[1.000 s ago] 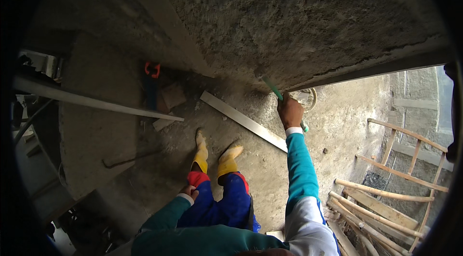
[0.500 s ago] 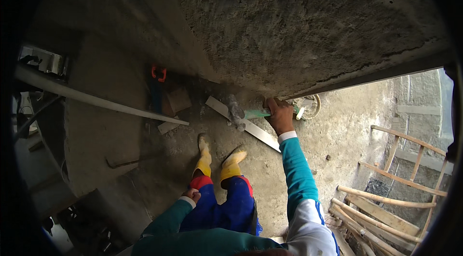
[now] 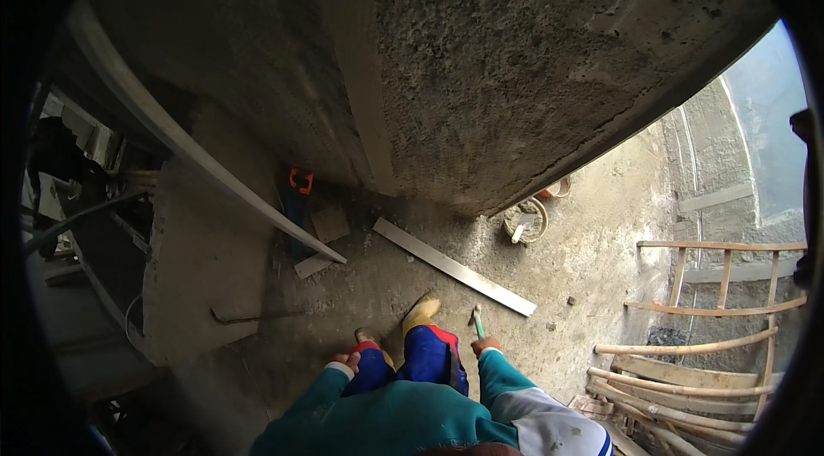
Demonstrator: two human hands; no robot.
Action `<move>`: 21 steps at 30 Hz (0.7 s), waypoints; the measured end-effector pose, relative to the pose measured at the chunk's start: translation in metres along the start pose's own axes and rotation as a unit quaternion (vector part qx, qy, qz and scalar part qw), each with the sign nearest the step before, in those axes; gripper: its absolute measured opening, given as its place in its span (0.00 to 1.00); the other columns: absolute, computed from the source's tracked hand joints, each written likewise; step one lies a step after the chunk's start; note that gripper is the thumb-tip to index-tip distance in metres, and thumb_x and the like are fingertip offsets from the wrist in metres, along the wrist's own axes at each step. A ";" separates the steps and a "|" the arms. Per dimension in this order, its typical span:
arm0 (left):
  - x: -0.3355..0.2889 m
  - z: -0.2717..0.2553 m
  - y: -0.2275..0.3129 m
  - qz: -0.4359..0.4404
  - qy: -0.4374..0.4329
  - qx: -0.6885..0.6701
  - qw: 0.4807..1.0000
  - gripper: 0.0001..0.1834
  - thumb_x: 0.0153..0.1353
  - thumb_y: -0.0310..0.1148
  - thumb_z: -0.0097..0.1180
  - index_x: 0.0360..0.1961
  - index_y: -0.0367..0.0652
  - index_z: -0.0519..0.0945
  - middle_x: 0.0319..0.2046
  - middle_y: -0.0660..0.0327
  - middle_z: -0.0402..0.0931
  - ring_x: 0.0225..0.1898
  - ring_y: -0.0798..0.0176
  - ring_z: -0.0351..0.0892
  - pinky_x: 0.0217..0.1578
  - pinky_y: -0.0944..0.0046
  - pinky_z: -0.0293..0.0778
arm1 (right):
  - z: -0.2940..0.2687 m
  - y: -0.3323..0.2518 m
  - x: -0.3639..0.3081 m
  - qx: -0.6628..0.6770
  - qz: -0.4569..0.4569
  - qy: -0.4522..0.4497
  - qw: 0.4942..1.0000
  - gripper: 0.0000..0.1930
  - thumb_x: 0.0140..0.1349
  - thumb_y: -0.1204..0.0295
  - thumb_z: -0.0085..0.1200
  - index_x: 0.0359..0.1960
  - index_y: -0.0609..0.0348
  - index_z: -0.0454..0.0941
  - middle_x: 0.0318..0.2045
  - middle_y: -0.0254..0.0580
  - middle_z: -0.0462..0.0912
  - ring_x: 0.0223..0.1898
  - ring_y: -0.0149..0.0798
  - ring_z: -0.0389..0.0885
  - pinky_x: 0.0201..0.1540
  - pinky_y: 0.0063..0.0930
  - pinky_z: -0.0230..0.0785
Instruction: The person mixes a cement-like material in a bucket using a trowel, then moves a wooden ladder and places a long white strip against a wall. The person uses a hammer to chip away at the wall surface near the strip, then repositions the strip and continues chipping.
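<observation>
My right hand (image 3: 487,344) is closed round the handle of a green-handled tool (image 3: 479,321). The tool points forward over the floor, and its small pale head is too small to make out in detail. Close to my left thigh, my left hand (image 3: 348,361) is loosely curled, with nothing seen in it. Ahead of me rises a rough, grey plastered wall (image 3: 515,87). On the floor between my boots and the wall lies a long pale straightedge (image 3: 455,267).
A round bucket (image 3: 544,228) with a light-handled tool stands at the wall's foot. To the right are a wooden ladder (image 3: 725,312) and several poles (image 3: 687,346). A long pale bar (image 3: 206,155) slants down at the left, near a blue tool with an orange handle (image 3: 300,180).
My right hand has drawn back from the wall toward my body, bringing the green-handled tool with it. The view has tilted up and shows more wall. My left hand stays curled by my thigh.
</observation>
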State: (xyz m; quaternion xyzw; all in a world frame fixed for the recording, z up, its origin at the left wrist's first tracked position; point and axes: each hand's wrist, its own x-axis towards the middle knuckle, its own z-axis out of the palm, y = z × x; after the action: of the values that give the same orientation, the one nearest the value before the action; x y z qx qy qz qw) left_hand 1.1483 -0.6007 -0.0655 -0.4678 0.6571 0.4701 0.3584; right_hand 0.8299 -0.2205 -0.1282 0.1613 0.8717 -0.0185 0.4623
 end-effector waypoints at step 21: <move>0.021 -0.128 -0.091 0.064 0.144 0.081 0.984 0.09 0.64 0.33 0.51 0.28 0.45 0.80 0.28 0.56 0.81 0.32 0.55 0.77 0.40 0.51 0.73 | -0.060 -0.065 -0.248 0.325 -0.241 0.220 0.888 0.26 0.69 0.53 0.57 0.29 0.71 0.80 0.21 0.60 0.80 0.28 0.55 0.83 0.34 0.49 0.71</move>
State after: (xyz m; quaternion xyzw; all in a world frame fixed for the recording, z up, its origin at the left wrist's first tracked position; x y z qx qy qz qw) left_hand 1.2247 -0.7391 -0.0717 -0.4565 0.7666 0.3650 0.2660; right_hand 0.8914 -0.3362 0.0999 0.0880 0.9081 -0.3759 0.1620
